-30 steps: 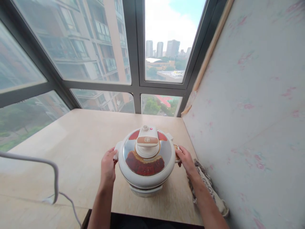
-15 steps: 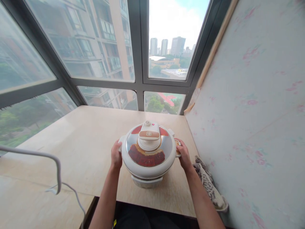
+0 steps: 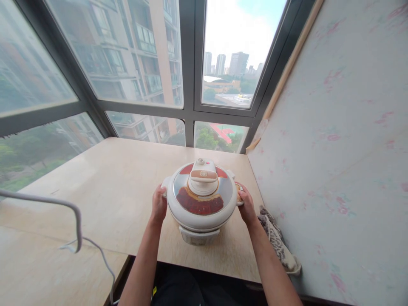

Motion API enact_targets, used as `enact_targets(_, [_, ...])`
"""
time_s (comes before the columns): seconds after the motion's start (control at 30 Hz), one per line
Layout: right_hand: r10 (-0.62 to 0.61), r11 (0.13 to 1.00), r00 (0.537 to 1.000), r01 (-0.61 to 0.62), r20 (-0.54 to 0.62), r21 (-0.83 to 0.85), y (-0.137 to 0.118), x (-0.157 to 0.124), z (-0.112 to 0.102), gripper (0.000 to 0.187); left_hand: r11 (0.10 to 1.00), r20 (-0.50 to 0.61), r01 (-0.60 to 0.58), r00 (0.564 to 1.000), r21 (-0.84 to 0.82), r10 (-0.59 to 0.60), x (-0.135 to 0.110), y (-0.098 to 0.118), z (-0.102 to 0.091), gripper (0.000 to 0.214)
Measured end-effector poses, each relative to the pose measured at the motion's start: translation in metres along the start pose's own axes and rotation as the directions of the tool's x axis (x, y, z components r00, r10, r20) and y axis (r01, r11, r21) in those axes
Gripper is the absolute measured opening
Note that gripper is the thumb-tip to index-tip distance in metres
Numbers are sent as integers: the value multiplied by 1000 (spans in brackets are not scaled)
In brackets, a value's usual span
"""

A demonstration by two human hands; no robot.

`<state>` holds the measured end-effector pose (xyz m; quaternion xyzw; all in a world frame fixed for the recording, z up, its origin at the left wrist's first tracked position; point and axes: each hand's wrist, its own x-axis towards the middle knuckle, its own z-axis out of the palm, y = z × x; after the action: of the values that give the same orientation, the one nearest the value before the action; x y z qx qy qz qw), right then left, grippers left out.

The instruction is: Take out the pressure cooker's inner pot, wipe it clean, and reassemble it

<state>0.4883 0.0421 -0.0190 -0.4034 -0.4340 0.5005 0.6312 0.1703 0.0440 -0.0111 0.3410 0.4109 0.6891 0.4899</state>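
A white electric pressure cooker (image 3: 202,199) with a shiny lid and a beige handle on top stands on a pale wooden tabletop (image 3: 111,191), near its right front part. My left hand (image 3: 158,205) is closed on the cooker's left side handle. My right hand (image 3: 246,205) is closed on its right side handle. Both forearms reach in from the bottom of the view.
A patterned cloth (image 3: 278,246) lies at the table's right edge against a pale wall (image 3: 334,148). A white cable (image 3: 75,229) hangs at the left front. Large windows (image 3: 143,63) stand behind the table. The front edge lies just under my arms.
My hands have closed on the side handles, and the cooker now sits a little farther back and to the right in view.
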Motion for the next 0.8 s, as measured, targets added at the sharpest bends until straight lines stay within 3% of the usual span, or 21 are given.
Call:
enact_targets(0.3, [-28, 997, 999, 29, 17, -72, -3, -2, 2, 42, 998, 26, 13, 1000, -56, -12, 4, -9, -10, 39])
enact_targets(0.4, [24, 991, 999, -19, 33, -129, -10, -2, 0, 47, 998, 38, 15, 999, -61, -13, 5, -11, -12, 42])
enact_targets(0.53, [79, 930, 993, -105, -87, -351, -24, 6, -9, 62, 998, 24, 27, 999, -57, -26, 8, -11, -14, 43])
enact_targets(0.6, [-8, 895, 982, -76, -187, -439, -36, 10, -10, 68, 999, 3, 19, 1000, -42, -19, 10, -12, -15, 42])
enact_targets(0.67, [-180, 846, 957, 33, -226, -532, -52, 11, -3, 63, 999, -16, 4, 1000, -38, -4, 11, -14, -16, 40])
enact_targets(0.73, [-369, 742, 914, 179, -171, -646, -73, 10, 11, 51, 999, -33, -16, 999, -44, 14, 13, -16, -16, 40])
enact_targets(0.8, [-477, 632, 878, 317, -34, -707, -93, 7, 31, 40, 998, -45, -28, 999, -51, 26, 14, -18, -15, 41])
